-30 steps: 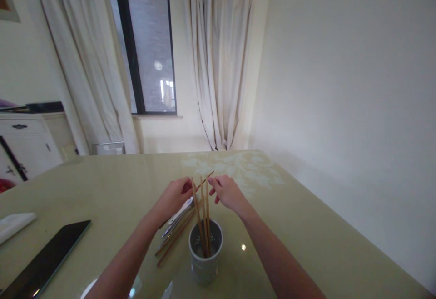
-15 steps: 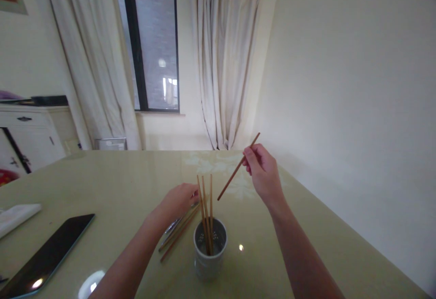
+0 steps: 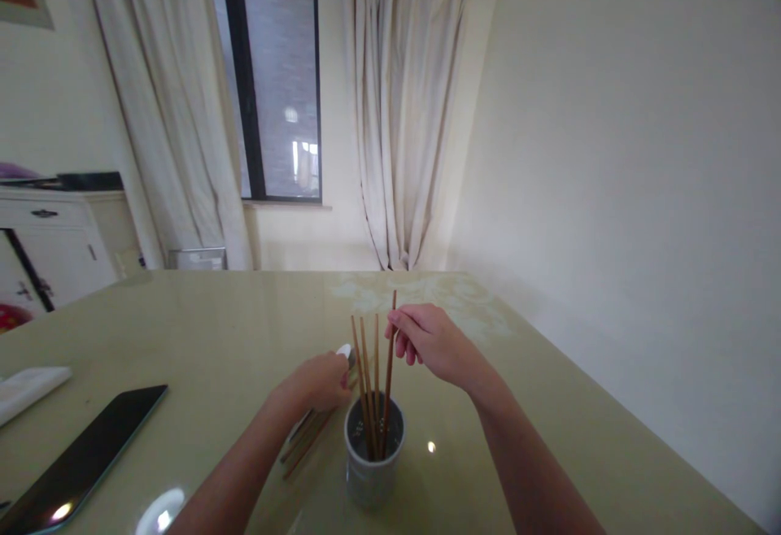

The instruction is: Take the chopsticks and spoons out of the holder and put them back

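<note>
Just changed: the reddish-brown chopstick (image 3: 389, 380), tilted in the air half a second ago, now stands with its lower end inside the grey cup (image 3: 370, 484), making four there.
Right hand (image 3: 430, 344): thumb and fingers pinched closely round that chopstick near its top.
Left hand (image 3: 323, 382): fingers curled low over the lying chopsticks (image 3: 300, 457) and a pale, rounded utensil end (image 3: 345, 350); whether they grip, I can't tell.
Cup: glossy, round-walled, its inside dotted.
Three yellower chopsticks (image 3: 377, 356): slim, straight, wood-looking, leaning.
Worktop (image 3: 488, 437): smooth, shiny olive.
</note>
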The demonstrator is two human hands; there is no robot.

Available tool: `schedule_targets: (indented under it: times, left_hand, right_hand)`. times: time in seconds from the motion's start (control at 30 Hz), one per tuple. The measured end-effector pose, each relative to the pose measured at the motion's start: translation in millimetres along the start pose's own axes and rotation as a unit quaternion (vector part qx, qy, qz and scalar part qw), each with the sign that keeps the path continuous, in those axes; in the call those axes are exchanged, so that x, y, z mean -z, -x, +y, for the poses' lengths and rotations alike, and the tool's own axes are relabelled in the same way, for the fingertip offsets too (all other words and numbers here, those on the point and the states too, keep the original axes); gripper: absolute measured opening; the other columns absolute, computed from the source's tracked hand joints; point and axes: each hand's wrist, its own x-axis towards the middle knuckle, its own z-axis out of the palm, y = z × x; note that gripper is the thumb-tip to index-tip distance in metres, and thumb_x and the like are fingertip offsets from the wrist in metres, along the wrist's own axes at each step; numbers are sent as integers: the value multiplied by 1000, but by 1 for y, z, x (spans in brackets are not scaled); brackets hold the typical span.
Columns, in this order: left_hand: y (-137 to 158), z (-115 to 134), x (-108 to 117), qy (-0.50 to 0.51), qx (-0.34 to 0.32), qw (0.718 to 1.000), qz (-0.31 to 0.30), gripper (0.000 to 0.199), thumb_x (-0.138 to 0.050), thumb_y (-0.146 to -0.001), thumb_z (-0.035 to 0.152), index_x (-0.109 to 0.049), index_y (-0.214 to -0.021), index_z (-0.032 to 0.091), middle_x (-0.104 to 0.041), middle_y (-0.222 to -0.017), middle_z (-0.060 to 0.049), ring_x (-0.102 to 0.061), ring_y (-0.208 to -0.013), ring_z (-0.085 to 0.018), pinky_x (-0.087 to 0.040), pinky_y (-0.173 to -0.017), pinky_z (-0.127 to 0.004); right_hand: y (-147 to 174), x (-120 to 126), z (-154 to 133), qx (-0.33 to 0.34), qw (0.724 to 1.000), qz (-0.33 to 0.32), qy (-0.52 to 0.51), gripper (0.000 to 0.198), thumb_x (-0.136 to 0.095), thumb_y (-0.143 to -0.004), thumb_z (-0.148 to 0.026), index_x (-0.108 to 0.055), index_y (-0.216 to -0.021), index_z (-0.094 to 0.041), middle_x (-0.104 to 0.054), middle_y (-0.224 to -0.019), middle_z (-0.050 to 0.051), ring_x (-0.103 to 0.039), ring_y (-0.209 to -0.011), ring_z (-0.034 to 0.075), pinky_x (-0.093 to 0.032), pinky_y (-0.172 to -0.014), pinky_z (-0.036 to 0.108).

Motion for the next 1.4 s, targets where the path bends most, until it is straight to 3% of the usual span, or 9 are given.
schedule_targets:
  times: [0.2,0.37,0.43,0.53,0.67,0.83,0.97,1.23,1.4]
  left_hand:
    - [2,-17,34,162,-21,985,61,39,-58,-86,53,-69,-74,18,-77,-72,-7,-72,-68,-21,-51,-64,-28]
    - [31,-6,80,370,-89,878,290,44,-71,-81,61,-74,-84,17,-77,-75,-5,-69,-69,-18,-53,-66,-27]
    - [47,13,91,396,-129,857,304,38,-75,-84,56,-76,-90,18,-78,-79,-3,-68,-72,-17,-53,-67,-26]
    - [66,43,96,394,-201,858,261,28,-79,-84,47,-77,-86,19,-77,-79,-2,-67,-72,-16,-53,-67,-25]
    - [70,59,93,360,-232,878,215,34,-68,-93,51,-75,-83,19,-73,-75,-1,-64,-70,-16,-51,-66,-26]
    - [43,25,75,203,-145,949,192,49,-44,-104,51,-67,-72,20,-69,-69,-2,-61,-66,-17,-44,-65,-27]
    - [18,-2,48,95,-75,990,76,43,-49,-97,44,-64,-64,21,-70,-66,-5,-61,-63,-19,-38,-61,-29]
    - [27,6,44,287,-99,947,-104,47,-59,-93,65,-68,-108,21,-75,-105,-7,-70,-89,-21,-52,-67,-26]
    - [33,18,37,301,-104,937,-142,60,-78,-80,50,-58,-131,25,-71,-126,-11,-71,-88,-21,-55,-66,-27]
  right_hand:
    - [0,5,-2,38,992,103,68,36,-50,-104,-34,-70,-78,-19,-68,-62,0,-55,-47,12,-42,-53,25]
    - [5,1,-15,97,978,180,-51,34,-55,-105,-45,-75,-98,-19,-63,-65,-2,-49,-47,11,-38,-47,24]
    - [8,-4,-23,115,970,178,-116,37,-57,-104,-49,-74,-113,-18,-64,-70,-2,-49,-48,10,-37,-46,23]
    - [14,-9,-34,139,956,161,-203,37,-61,-103,-50,-69,-123,-21,-65,-78,-2,-50,-50,9,-37,-45,21]
    - [26,-1,-45,153,942,197,-222,32,-64,-101,-52,-69,-96,-21,-61,-70,-3,-48,-49,9,-35,-43,20]
    - [37,25,-43,139,946,269,-117,41,-59,-104,-57,-65,-85,-22,-58,-59,-3,-47,-46,10,-32,-42,22]
    - [33,29,-33,103,970,221,1,41,-54,-107,-53,-66,-84,-21,-66,-62,0,-51,-46,11,-36,-46,24]
    - [10,5,-16,60,984,163,51,33,-48,-109,-37,-64,-84,-22,-70,-64,-1,-57,-48,13,-40,-53,26]
    - [0,-5,-2,23,990,126,64,33,-47,-109,-30,-61,-80,-22,-70,-62,-1,-57,-45,12,-39,-54,26]
